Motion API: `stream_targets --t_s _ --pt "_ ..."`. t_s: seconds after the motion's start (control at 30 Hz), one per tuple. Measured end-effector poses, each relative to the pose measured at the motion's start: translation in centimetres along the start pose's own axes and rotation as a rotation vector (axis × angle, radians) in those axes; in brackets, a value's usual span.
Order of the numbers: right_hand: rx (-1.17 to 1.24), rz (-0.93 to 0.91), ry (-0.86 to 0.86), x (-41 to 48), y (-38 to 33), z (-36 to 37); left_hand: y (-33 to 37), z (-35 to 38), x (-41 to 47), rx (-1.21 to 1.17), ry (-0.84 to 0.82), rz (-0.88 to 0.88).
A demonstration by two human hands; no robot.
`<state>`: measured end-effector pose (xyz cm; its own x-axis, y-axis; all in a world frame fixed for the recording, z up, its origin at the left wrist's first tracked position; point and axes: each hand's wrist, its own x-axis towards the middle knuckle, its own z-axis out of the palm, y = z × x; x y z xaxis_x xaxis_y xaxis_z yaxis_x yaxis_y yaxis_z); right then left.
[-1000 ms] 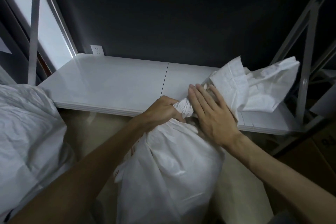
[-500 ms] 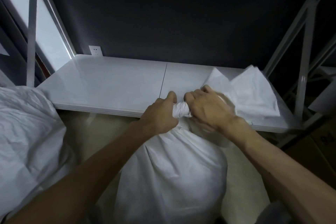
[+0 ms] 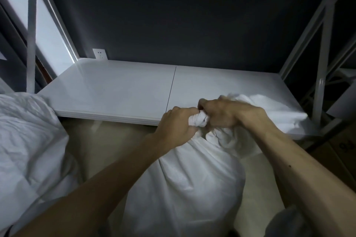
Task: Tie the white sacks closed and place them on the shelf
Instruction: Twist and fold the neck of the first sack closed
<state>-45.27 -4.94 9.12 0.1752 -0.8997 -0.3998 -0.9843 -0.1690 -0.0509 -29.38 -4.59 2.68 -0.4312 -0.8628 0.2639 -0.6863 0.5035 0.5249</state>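
Note:
A full white sack (image 3: pixel 185 184) stands on the floor in front of the white shelf (image 3: pixel 119 90). My left hand (image 3: pixel 177 127) grips its twisted neck (image 3: pixel 198 120) from the left. My right hand (image 3: pixel 227 113) grips the same neck from the right, fingers curled round the loose top cloth (image 3: pixel 273 113), which lies bunched over the shelf's right front corner. A second white sack (image 3: pixel 28 140) bulges at the left edge, beside the shelf's left end.
Grey metal shelf posts (image 3: pixel 323 57) rise on the right and a post (image 3: pixel 30 31) on the left. A wall socket (image 3: pixel 99 54) sits on the dark back wall. Cardboard boxes (image 3: pixel 342 146) stand at the lower right. Beige floor (image 3: pixel 107 144) shows between the sacks.
My right hand went from lying flat on the neck to gripping it. The loose top cloth, which stood up wide, has been pulled down and bunched behind my right hand.

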Motion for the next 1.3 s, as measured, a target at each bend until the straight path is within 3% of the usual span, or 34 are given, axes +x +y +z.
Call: stream_targets --t_s 0.1,0.17,0.23,0.3,0.37,0.6,0.73,0.93,1.07,1.17,1.3 --pt "-0.400 -0.110 0.556 -0.1 0.1 1.3 0.0 -0.4 0.9 -0.264 -0.085 -0.164" --pt "-0.536 -0.094 0.938 -0.4 -0.3 2.9 -0.3 -0.6 1.3 -0.382 -0.122 -0.243" --pt "-0.545 -0.058 1.155 -0.5 -0.5 5.1 -0.5 -1.0 1.3 -0.471 -0.170 -0.306" --pt "-0.608 -0.156 1.288 -0.6 0.0 6.9 -0.7 -1.6 1.3 -0.551 -0.206 -0.312" --pt "-0.658 -0.250 1.274 -0.6 0.7 7.8 -0.7 -2.2 1.2 -0.608 -0.232 -0.306" --pt "-0.499 -0.108 0.984 0.2 -0.2 7.3 -0.2 -3.1 1.3 -0.615 -0.323 -0.279" --pt "-0.512 -0.219 1.021 1.1 -0.2 6.9 -0.3 -3.0 1.2 -0.472 -0.355 -0.229" --pt "-0.611 -0.323 1.035 1.5 -0.2 4.0 -0.4 -2.0 0.2 -0.197 -0.104 -0.175" --pt "-0.632 -0.328 0.969 1.2 -0.4 3.5 -1.0 -0.9 -1.3 -0.061 -0.015 -0.251" --pt "-0.538 -0.356 0.775 0.6 -0.5 2.6 -1.3 -0.4 -1.6 0.034 -0.001 -0.223" --pt "-0.151 -0.288 0.302 -0.5 -1.0 0.8 -2.3 0.0 -1.1 0.350 0.230 0.128"
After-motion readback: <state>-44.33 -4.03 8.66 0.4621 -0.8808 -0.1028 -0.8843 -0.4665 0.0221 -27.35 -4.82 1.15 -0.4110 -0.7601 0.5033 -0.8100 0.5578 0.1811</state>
